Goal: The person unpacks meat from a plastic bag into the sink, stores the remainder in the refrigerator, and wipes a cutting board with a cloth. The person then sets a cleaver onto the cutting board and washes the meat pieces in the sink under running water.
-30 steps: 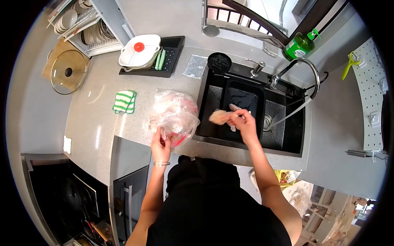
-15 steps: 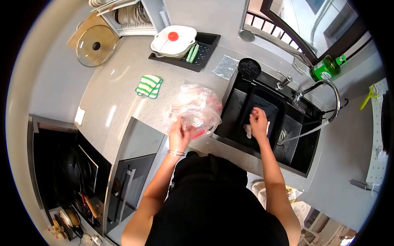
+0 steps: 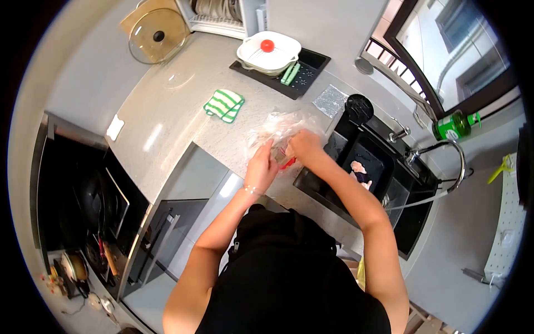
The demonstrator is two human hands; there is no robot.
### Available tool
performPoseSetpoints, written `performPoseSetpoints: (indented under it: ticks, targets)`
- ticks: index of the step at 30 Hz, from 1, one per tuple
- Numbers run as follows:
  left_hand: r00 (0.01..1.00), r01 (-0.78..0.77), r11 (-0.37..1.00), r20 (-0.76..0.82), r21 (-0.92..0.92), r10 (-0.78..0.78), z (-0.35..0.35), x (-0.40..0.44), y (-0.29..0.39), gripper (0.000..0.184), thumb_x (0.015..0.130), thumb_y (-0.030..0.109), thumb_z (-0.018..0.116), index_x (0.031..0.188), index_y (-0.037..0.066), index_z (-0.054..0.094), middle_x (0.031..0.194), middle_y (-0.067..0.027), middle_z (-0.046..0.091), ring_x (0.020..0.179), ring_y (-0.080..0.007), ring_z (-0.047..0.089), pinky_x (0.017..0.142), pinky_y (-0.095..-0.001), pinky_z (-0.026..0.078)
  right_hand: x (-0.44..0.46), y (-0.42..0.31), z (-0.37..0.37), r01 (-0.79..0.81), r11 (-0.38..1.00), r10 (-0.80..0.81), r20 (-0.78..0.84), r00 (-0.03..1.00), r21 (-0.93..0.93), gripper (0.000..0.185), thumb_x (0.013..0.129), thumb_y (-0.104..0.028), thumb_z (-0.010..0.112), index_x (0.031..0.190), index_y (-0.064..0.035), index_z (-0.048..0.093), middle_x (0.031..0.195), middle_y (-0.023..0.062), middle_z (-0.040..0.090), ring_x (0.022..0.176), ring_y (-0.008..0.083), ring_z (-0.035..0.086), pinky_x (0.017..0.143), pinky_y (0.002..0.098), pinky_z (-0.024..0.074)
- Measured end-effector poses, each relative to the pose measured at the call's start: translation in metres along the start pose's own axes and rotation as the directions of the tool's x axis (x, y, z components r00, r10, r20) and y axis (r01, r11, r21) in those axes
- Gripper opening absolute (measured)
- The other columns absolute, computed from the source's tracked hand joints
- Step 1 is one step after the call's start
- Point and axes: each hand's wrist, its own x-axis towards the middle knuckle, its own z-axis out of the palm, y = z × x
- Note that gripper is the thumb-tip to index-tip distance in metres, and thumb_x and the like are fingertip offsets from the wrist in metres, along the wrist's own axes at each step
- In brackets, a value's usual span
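A clear plastic bag [image 3: 286, 122] with some red on it lies crumpled on the counter, left of the sink. My left hand [image 3: 262, 167] pinches the near left side of its opening. At the bag's mouth, my right hand [image 3: 305, 147] has its fingers curled down into the plastic, and whatever they grip is hidden. Pale pink pieces of raw meat with dark skin [image 3: 359, 169] rest in a black rectangular tray [image 3: 384, 153] inside the black sink [image 3: 407, 245]. My right forearm passes over the sink's near left corner.
Behind the bag are a green-striped cloth [image 3: 224, 105], a white colander [image 3: 272, 55] with a red knob on a black mat, and a foil sheet [image 3: 330, 101]. A faucet [image 3: 459, 150] and a green soap bottle [image 3: 453, 127] stand beyond the sink. A cooktop [image 3: 83, 195] is at left.
My right hand has moved left from the tray to the bag's mouth, leaving meat in the tray. My left hand still holds the bag. The view has shifted.
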Motion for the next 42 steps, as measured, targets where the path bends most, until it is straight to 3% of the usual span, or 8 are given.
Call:
performPoseSetpoints:
  ticks: [3,13,16,23,29,33,38,42]
  targets:
    - [0.996,0.062,0.993,0.075,-0.099,-0.054,-0.014,0.019,0.02,0.053,0.074,-0.001,0.053,0.127,-0.001,0.044,0.089,-0.0209,0.056,0.078,-0.0371,0.057,0.07,-0.0412,0.047,0.002,0.012,-0.032,0.051,0.997,-0.052,-0.011,0.999,-0.058,0.011,0.073,-0.02,0.062,0.076,-0.0151,0.071,0.078,0.0043,0.067,0.085,0.0242,0.062,0.066,0.036,0.0523]
    - [0.998,0.015,0.988,0.068,-0.151,-0.005,0.015,0.006,-0.001,0.054,0.073,0.001,0.057,0.126,0.0,0.045,0.082,-0.0153,0.054,0.07,-0.0301,0.057,0.064,-0.0365,0.047,-0.007,0.009,-0.019,0.078,0.968,-0.055,0.102,0.993,-0.24,0.011,0.071,-0.021,0.062,0.072,-0.0167,0.072,0.082,0.0013,0.067,0.092,0.0182,0.059,0.075,0.0324,0.0471]
    - [0.995,0.019,0.994,0.097,-0.111,-0.008,0.019,0.007,-0.002,0.055,0.073,0.001,0.057,0.127,0.0,0.045,0.082,-0.0154,0.054,0.07,-0.0306,0.057,0.064,-0.0372,0.047,-0.004,0.011,0.012,0.225,0.949,-0.272,-0.214,0.938,-0.219,0.014,0.069,-0.025,0.062,0.072,-0.016,0.071,0.078,-0.0014,0.062,0.085,0.0183,0.057,0.073,0.0336,0.0444]
    - [0.994,0.01,0.99,0.111,-0.14,0.006,0.042,0.008,-0.012,0.055,0.074,0.0,0.055,0.128,0.0,0.044,0.084,-0.0169,0.055,0.071,-0.031,0.056,0.064,-0.0382,0.047,0.011,0.006,0.04,0.19,0.899,-0.202,0.011,0.979,-0.394,0.018,0.074,-0.023,0.058,0.083,-0.0191,0.073,0.111,-0.0017,0.053,0.108,0.0161,0.045,0.082,0.0316,0.0365]
    - [0.997,0.039,0.991,0.075,-0.131,-0.029,0.023,-0.004,-0.012,0.057,0.074,-0.003,0.058,0.13,0.001,0.045,0.076,-0.013,0.053,0.064,-0.0237,0.054,0.06,-0.0333,0.046,-0.009,0.002,-0.008,0.162,0.947,-0.141,0.096,0.985,-0.278,0.017,0.074,-0.024,0.06,0.084,-0.0175,0.073,0.107,0.0001,0.056,0.107,0.0184,0.048,0.079,0.0319,0.0408]
    - [0.993,0.068,0.986,0.109,-0.153,-0.051,0.007,-0.013,-0.005,0.056,0.073,-0.005,0.058,0.128,0.002,0.048,0.071,-0.009,0.05,0.059,-0.0188,0.051,0.058,-0.03,0.045,-0.027,0.028,-0.027,0.213,0.954,-0.218,0.002,0.976,0.213,0.022,0.073,-0.019,0.062,0.092,-0.0095,0.07,0.098,0.0068,0.061,0.096,0.0235,0.057,0.078,0.0358,0.0466]
    - [0.991,0.046,0.988,0.133,-0.15,-0.025,0.009,-0.019,0.012,0.053,0.073,-0.006,0.057,0.126,0.001,0.05,0.072,-0.01,0.05,0.06,-0.0198,0.051,0.058,-0.0297,0.045,-0.063,0.052,-0.059,0.074,0.447,0.003,-0.084,0.996,0.892,0.036,0.073,-0.006,0.067,0.108,-0.0012,0.062,0.098,0.0123,0.065,0.09,0.0203,0.062,0.082,0.0327,0.0487]
    - [0.981,0.101,0.986,0.179,-0.129,-0.077,0.01,-0.022,0.017,0.05,0.075,-0.005,0.055,0.125,0.0,0.05,0.073,-0.0117,0.05,0.06,-0.0222,0.05,0.058,-0.0314,0.044,-0.11,0.079,-0.085,-0.054,-0.073,0.196,0.068,0.978,0.996,0.034,0.078,0.0,0.065,0.112,0.0038,0.058,0.102,0.0092,0.064,0.093,0.0121,0.059,0.081,0.0265,0.048]
